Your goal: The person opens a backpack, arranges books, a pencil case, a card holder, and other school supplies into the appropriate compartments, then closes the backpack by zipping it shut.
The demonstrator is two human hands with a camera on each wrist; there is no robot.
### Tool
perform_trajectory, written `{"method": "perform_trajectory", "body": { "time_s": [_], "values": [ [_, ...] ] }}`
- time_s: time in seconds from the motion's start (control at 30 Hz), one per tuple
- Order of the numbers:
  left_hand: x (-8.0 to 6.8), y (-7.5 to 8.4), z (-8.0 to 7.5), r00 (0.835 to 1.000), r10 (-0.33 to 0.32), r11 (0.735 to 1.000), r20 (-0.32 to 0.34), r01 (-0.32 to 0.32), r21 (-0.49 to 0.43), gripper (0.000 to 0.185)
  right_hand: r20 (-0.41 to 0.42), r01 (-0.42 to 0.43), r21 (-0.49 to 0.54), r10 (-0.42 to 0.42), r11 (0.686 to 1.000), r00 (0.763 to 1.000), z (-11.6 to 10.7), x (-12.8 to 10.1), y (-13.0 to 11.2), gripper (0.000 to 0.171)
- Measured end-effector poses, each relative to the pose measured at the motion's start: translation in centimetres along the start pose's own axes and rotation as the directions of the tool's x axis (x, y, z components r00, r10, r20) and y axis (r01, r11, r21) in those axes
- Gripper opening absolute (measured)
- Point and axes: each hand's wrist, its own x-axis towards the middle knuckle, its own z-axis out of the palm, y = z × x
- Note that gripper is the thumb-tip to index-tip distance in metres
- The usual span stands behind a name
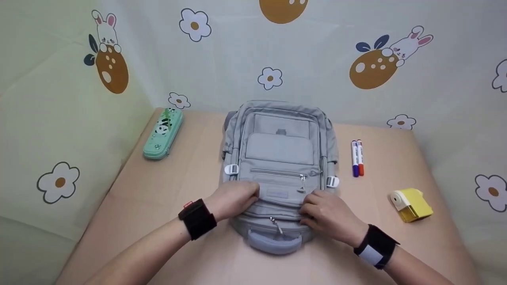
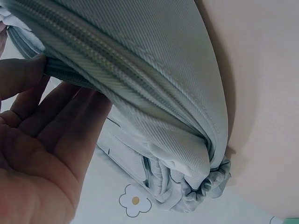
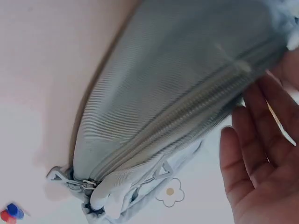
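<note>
A grey backpack (image 1: pixel 279 148) lies front side up, its carry handle (image 1: pixel 274 242) towards me. My left hand (image 1: pixel 235 199) is at the left side of its top, and in the left wrist view the thumb and fingers pinch the fabric edge beside a long zipper (image 2: pixel 117 60). On the opposite side, my right hand (image 1: pixel 328 215) grips the same flap edge with curled fingers. The right wrist view shows that hand (image 3: pixel 261 154) at the edge below a zipper (image 3: pixel 187 105), with the pinch partly cut off by the frame. Between the hands hangs a zipper pull (image 1: pixel 277 225).
A green panda pencil case (image 1: pixel 163 134) lies at the back left of the table (image 1: pixel 158 221). Two markers (image 1: pixel 357 158), one blue and one red, lie right of the backpack. A yellow pencil sharpener (image 1: pixel 412 204) stands farther right. Patterned curtains (image 1: pixel 229 59) enclose the table.
</note>
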Motion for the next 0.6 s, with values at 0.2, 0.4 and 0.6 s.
{"method": "perform_trajectory", "body": {
  "time_s": [0.2, 0.4, 0.6],
  "values": [
    [-0.2, 0.7, 0.3, 0.999, 0.012, 0.998, -0.034, -0.01, 0.055, 0.008, -0.054, 0.056, -0.118, -0.062, 0.991, 0.997, 0.9, 0.3, -0.1, 0.013],
    [-0.5, 3.3, 0.6, 0.981, 0.188, 0.974, -0.046, -0.18, 0.135, 0.008, -0.072, 0.052, -0.143, -0.063, 0.988, 0.995, 1.2, 0.3, -0.1, 0.015],
    [-0.6, 4.7, 1.7, 0.944, 0.321, 0.94, 0.071, -0.327, 0.092, 0.027, -0.047, 0.01, -0.13, -0.017, 0.991, 0.999, 1.1, 0.3, -0.3, 0.012]
  ]
}}
